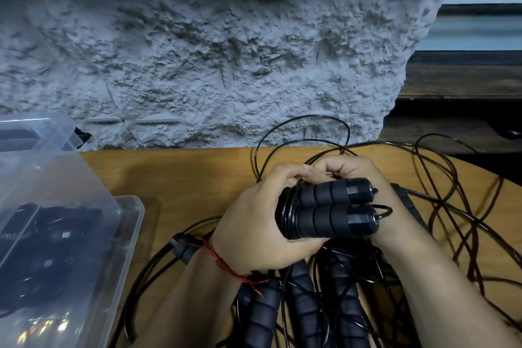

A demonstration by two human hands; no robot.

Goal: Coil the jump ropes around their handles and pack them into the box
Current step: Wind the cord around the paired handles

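Down at the bottom edge, between your forearms, 3 loose handles with ribbed dark foam grips lie side by side on the counter, tangled in thin black cord. A 4th loose handle lies just beside your left wrist, which wears a red thread.

Above them you hold a pair of handles level and side by side, their metal caps pointing right. Black cord is wound in a tight coil round their left ends. Your left hand is curled round that coiled end, thumb underneath and fingers over the top. Your right hand wraps round the pair from behind, its fingers bent and meeting the left hand's fingertips at the top; whether they also pinch the cord cannot be told.

More loose cord loops across the counter to the right and behind your hands.

At the left stands the clear plastic box with its lid raised; dark bundles show through its wall. A rough grey wall rises behind the counter.
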